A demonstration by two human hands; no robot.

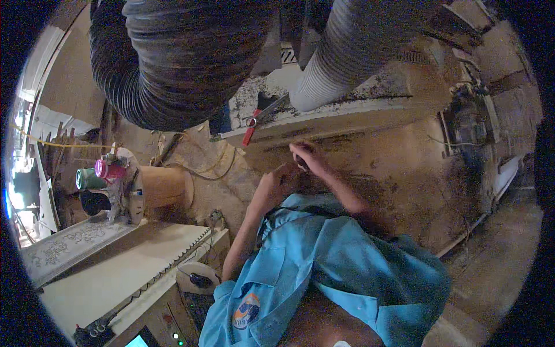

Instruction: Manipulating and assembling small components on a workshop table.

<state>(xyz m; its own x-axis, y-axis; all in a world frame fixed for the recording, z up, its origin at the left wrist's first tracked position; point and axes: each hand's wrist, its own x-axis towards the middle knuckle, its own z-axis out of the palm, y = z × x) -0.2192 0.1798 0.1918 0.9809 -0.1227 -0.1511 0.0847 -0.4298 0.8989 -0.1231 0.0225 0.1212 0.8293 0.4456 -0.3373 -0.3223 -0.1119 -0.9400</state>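
Note:
My two hands are close together in front of my blue shirt. My right hand (309, 158) is bent inward with its fingers curled, above and beside my left hand (282, 175). Between them is a small dark patch; whether it is a held thing or shadow I cannot make out. The fingers of my left hand are in shadow and partly hidden. Just beyond my hands, a red-handled tool (250, 130) with a thin metal part leans at the edge of a debris-strewn ledge (381, 107), touched by neither hand.
A thick black ribbed hose (191, 58) and a grey ribbed hose (329, 63) hang ahead. To the left are a pink cup-like thing (110, 169), a green one (88, 179), a tan cylinder (167, 188) and a pale cabinet (144, 248) bearing a coiled cable. A computer mouse (200, 280) lies nearby.

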